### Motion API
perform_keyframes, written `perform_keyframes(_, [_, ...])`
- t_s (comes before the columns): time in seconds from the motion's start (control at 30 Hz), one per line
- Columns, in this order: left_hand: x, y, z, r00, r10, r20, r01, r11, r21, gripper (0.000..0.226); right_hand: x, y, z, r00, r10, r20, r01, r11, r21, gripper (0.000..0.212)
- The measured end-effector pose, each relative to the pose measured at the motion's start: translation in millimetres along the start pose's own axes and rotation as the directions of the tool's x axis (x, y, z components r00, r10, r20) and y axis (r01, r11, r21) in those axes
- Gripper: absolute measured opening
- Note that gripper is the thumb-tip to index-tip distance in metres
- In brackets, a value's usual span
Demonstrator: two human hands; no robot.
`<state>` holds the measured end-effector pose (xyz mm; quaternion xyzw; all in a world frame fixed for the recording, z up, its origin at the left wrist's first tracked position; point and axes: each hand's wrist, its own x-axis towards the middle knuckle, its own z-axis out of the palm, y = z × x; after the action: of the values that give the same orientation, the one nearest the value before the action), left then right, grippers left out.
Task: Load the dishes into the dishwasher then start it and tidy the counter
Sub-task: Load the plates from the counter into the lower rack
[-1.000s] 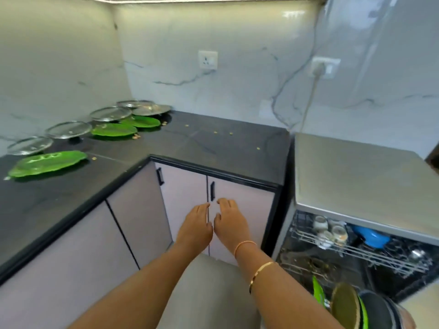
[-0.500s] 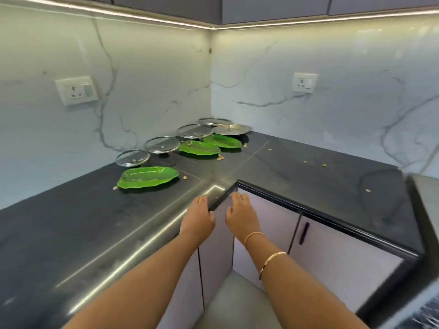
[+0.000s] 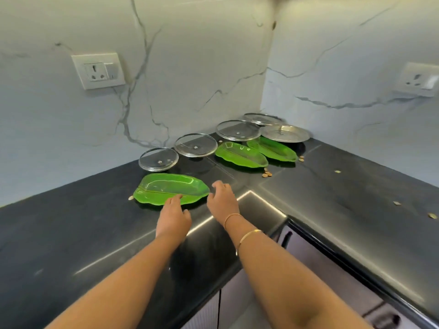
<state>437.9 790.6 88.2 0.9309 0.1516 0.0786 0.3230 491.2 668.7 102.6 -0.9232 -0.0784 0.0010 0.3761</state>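
Observation:
A green leaf-shaped plate (image 3: 166, 189) lies on the black counter (image 3: 71, 233) nearest me. My left hand (image 3: 173, 216) reaches over its near rim, fingertips at the edge, fingers loosely extended and holding nothing. My right hand (image 3: 222, 201) hovers by the plate's right tip, fingers relaxed and empty. Two more green leaf plates (image 3: 240, 155) (image 3: 273, 149) lie farther back. Behind them sit glass lids (image 3: 158, 159) (image 3: 196, 144) (image 3: 238, 130) and a steel plate (image 3: 285, 133). The dishwasher is out of view.
Small crumbs or seeds (image 3: 267, 174) are scattered on the counter, more toward the right (image 3: 396, 203). Marble walls with sockets (image 3: 98, 70) (image 3: 419, 79) enclose the corner. Cabinet doors with black handles (image 3: 283, 238) sit below the counter edge.
My view turned left from the dishwasher to the counter corner. Both hands moved forward and up over the counter, arriving at the nearest green leaf plate.

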Motion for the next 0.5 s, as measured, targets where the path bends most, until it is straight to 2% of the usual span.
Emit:
perform_keyframes(0.13, [61.1, -4.2, 13.2, 0.995, -0.089, -0.040, 0.090, 0.995, 0.030, 0.052, 81.9, 4.2, 24.7, 0.987, -0.008, 0.158, 0.017, 0.998, -0.058, 0.042])
perform_keyframes(0.27, [89.7, -13.5, 29.0, 0.986, -0.165, -0.005, 0.165, 0.983, 0.082, 0.051, 123.0, 9.8, 49.7, 0.962, 0.019, 0.273, 0.007, 0.996, -0.092, 0.049])
perform_keyframes(0.4, [93.7, -21.5, 38.1, 0.979, -0.202, 0.026, 0.197, 0.971, 0.136, 0.050, 129.8, 9.7, 63.7, 0.955, 0.043, 0.293, -0.013, 0.995, -0.101, 0.057])
perform_keyframes(0.5, [92.4, -25.7, 46.2, 0.973, -0.224, 0.046, 0.210, 0.956, 0.206, 0.049, 128.3, 13.4, 66.7, 0.955, 0.103, 0.278, -0.081, 0.993, -0.090, 0.052])
